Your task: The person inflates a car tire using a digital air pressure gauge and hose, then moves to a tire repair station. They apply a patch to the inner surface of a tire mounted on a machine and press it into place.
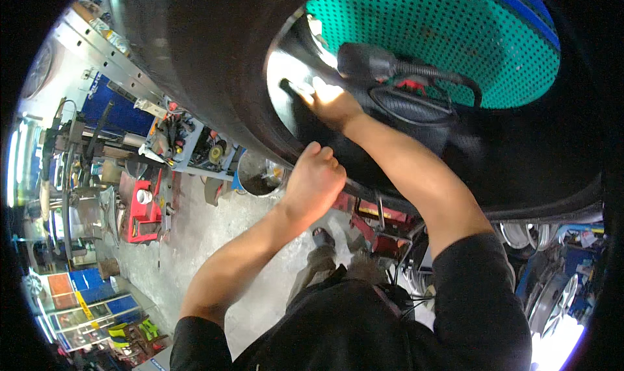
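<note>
A large black tire point(188, 59) stands up in front of me, its opening facing me. My left hand point(316, 179) is closed over the tire's near edge, fingers curled on the rim of the opening. Inside the tire is my right hand point(335, 104), its fingers drawn together at the brightly lit inner wall. Something slim seems to run from these fingers to a small dark spot on that wall; glare hides what it is. Just right of the hand, a black work lamp point(367, 61) on a ribbed flexible neck shines on the wall.
Behind the opening is a green perforated panel point(442, 33) with a blue edge. Below the tire stand a bucket point(258, 173) and a red metal frame point(380, 238). To the left are a tool cart point(195, 147) and a red tray point(144, 212); wheels point(552, 299) stand at right.
</note>
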Action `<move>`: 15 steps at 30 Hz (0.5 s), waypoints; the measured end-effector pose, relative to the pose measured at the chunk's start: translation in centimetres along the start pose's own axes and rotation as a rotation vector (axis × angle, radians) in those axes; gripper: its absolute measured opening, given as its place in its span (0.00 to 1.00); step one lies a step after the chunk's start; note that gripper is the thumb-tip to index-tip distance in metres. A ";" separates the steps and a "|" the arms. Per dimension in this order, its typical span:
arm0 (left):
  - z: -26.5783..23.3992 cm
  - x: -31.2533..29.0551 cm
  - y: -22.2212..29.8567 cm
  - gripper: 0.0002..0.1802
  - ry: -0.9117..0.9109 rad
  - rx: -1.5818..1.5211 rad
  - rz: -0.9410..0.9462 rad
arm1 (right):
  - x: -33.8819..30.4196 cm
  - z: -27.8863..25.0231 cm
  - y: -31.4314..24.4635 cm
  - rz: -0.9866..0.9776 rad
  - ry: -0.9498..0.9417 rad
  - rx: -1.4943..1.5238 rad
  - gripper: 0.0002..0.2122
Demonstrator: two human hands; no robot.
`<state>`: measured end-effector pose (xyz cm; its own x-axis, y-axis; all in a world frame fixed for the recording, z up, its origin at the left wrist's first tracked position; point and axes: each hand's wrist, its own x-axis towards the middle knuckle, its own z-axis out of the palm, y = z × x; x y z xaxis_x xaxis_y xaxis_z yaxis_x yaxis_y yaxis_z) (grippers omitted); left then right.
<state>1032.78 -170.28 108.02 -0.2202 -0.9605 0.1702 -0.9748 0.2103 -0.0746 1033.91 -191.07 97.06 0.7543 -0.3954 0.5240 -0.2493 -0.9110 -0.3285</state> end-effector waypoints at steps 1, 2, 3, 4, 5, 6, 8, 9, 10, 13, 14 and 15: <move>0.0 0.1 -0.1 0.09 -0.030 -0.005 -0.013 | -0.1 0.3 0.0 0.058 -0.028 0.072 0.23; 0.0 0.1 -0.1 0.11 -0.033 -0.006 -0.027 | 0.0 0.5 0.0 0.030 0.013 0.175 0.23; 0.0 0.1 -0.1 0.11 -0.031 0.008 -0.022 | 0.0 0.7 0.0 0.187 -0.061 0.171 0.22; 0.0 0.1 -0.1 0.11 -0.035 0.003 -0.017 | 0.0 0.9 -0.1 0.254 -0.107 0.111 0.22; 0.0 0.1 -0.1 0.10 -0.025 0.007 -0.014 | 0.0 1.1 0.0 0.288 -0.141 0.080 0.22; 0.0 0.1 0.0 0.10 -0.004 0.022 -0.022 | -0.1 1.3 -0.1 0.375 -0.241 0.012 0.22; -0.1 0.2 0.1 0.10 -0.029 -0.002 -0.023 | 0.1 1.7 0.1 -0.038 0.211 0.152 0.19; -0.1 0.3 0.0 0.10 -0.044 0.001 -0.028 | 0.0 1.7 0.4 0.101 0.081 0.118 0.18; -0.1 0.3 0.0 0.10 -0.071 0.005 -0.034 | 0.2 1.9 0.5 0.124 0.058 0.137 0.17; -0.1 0.3 -0.1 0.10 -0.004 0.018 -0.025 | 0.1 1.8 1.1 -0.093 -0.013 -0.204 0.11; -0.1 0.2 0.0 0.10 -0.029 0.011 -0.014 | 0.1 1.8 1.1 -0.181 -0.067 -0.360 0.13; -0.1 0.3 -0.1 0.10 0.002 0.003 -0.007 | 0.1 1.7 1.1 -0.199 0.043 -0.149 0.14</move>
<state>1032.81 -170.57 108.13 -0.2138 -0.9614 0.1730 -0.9761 0.2033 -0.0766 1034.77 -191.95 95.44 0.7719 -0.2077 0.6008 -0.1875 -0.9775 -0.0971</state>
